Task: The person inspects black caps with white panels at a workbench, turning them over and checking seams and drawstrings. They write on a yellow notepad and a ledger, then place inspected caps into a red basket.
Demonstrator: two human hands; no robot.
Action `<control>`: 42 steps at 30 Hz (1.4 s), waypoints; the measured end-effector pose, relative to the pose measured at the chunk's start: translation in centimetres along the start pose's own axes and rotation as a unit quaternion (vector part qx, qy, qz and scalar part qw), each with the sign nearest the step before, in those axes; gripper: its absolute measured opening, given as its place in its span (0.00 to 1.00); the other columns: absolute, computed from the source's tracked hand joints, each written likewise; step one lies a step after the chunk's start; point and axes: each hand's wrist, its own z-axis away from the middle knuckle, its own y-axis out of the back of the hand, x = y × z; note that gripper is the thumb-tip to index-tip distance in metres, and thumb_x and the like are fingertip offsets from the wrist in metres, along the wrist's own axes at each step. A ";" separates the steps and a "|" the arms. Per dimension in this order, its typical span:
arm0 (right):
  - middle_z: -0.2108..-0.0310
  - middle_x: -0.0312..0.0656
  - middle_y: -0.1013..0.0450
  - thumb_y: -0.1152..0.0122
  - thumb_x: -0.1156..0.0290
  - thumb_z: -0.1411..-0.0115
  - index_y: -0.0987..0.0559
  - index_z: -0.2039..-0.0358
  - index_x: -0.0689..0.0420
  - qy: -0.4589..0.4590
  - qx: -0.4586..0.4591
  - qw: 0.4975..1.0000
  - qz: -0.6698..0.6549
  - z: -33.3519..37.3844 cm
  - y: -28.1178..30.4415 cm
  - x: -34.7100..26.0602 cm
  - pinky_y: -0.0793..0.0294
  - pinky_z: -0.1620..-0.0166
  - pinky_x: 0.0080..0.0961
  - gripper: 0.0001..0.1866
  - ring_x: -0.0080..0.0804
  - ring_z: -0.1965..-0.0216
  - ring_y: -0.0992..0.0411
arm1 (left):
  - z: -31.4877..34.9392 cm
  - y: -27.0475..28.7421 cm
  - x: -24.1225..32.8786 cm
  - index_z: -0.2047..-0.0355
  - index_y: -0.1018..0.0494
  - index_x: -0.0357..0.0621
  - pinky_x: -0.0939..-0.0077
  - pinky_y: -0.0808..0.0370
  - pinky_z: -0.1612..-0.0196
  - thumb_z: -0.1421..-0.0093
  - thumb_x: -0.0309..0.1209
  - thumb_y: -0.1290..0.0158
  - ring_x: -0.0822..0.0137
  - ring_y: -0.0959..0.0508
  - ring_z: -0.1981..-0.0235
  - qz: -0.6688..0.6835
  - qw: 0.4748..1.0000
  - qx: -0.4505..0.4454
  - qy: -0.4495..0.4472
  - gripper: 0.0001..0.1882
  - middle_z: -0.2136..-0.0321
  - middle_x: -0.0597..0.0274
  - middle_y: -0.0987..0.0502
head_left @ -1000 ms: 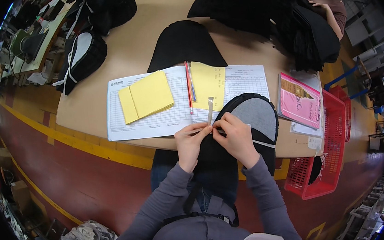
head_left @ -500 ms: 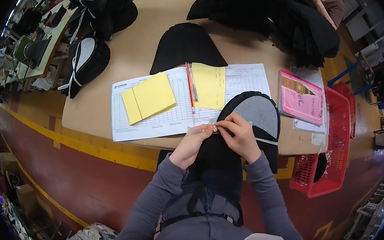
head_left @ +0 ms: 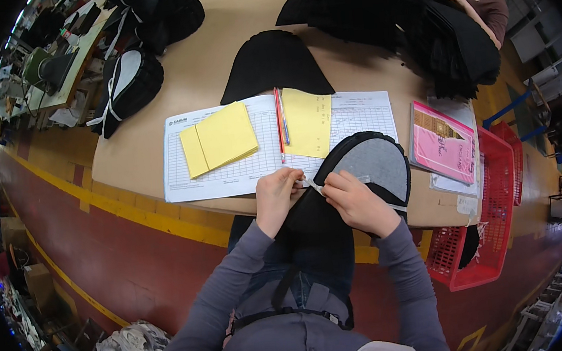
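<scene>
The left hand (head_left: pixel 275 195) and right hand (head_left: pixel 358 202) are pinching a narrow, white, ribbon-like strip (head_left: pixel 314 186) at the edge of a dome-shaped, black-and-grey fabric bundle (head_left: pixel 371 163).

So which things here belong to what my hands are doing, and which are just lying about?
In use:
- white strip, pinched by the left hand and right hand
- black bundle with a grey face, by the right hand

Apparently just lying about:
- open ledger
- yellow paper stack
- pink notebook
- red basket
</scene>
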 end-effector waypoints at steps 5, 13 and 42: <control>0.65 0.44 0.35 0.43 0.77 0.43 0.27 0.65 0.63 0.016 -0.052 0.998 -0.028 -0.5 1.2 0.6 0.32 0.57 0.35 0.06 0.43 0.62 0.35 | -0.3 -1.5 -1.0 0.66 0.20 0.33 0.85 0.24 0.67 0.34 0.28 0.48 0.76 0.20 0.72 0.015 0.999 0.034 -0.016 0.11 0.73 0.62 0.18; 0.62 0.44 0.30 0.43 0.78 0.39 0.22 0.62 0.60 -0.226 0.253 0.938 -0.064 8.3 3.2 0.3 0.30 0.52 0.27 0.06 0.35 0.58 0.29 | 0.1 3.1 -1.2 0.57 0.23 0.32 0.78 0.22 0.65 0.37 0.31 0.42 0.73 0.18 0.68 0.086 0.995 -0.054 -0.004 0.14 0.68 0.54 0.18; 0.74 0.36 0.27 0.52 0.59 0.29 0.22 0.69 0.63 -0.182 0.482 0.834 -0.196 0.6 1.0 4.6 0.34 0.71 0.26 0.21 0.22 0.75 0.33 | 4.1 -5.7 3.8 0.48 0.27 0.48 0.57 0.37 0.39 0.39 0.38 0.43 0.55 0.32 0.40 -0.337 0.847 -0.105 -0.397 0.19 0.43 0.57 0.30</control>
